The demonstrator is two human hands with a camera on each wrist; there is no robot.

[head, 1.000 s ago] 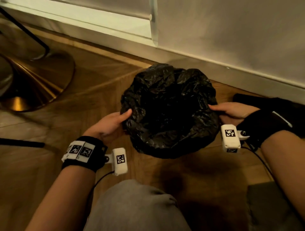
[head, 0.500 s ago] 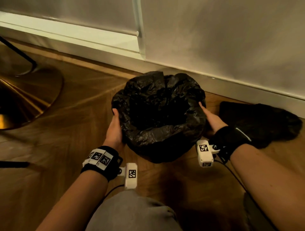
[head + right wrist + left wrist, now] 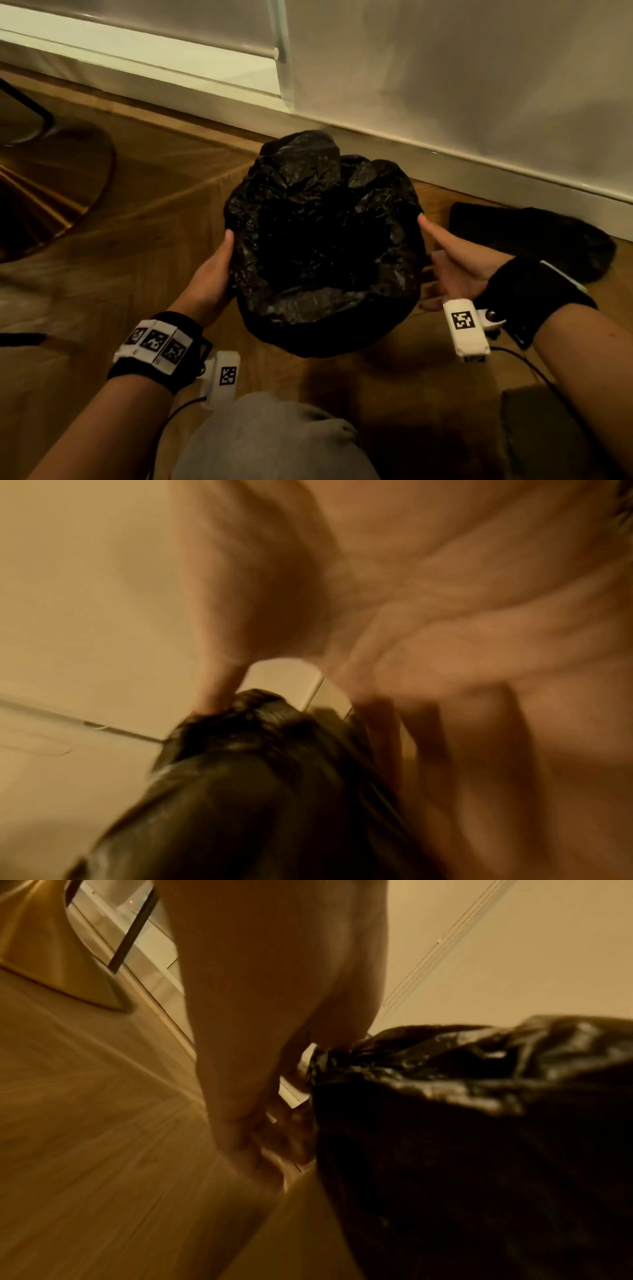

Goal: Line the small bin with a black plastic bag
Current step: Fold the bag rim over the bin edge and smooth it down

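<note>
While bag drapes over bin rim, left hand and right hand flank it, fingers straight, pressing sides, likely steadying liner.

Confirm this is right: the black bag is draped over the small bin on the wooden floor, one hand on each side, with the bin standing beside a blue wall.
One detail is wrong: in the head view the wall is white, not blue. The black bag, left hand and right hand are as stated.
</note>
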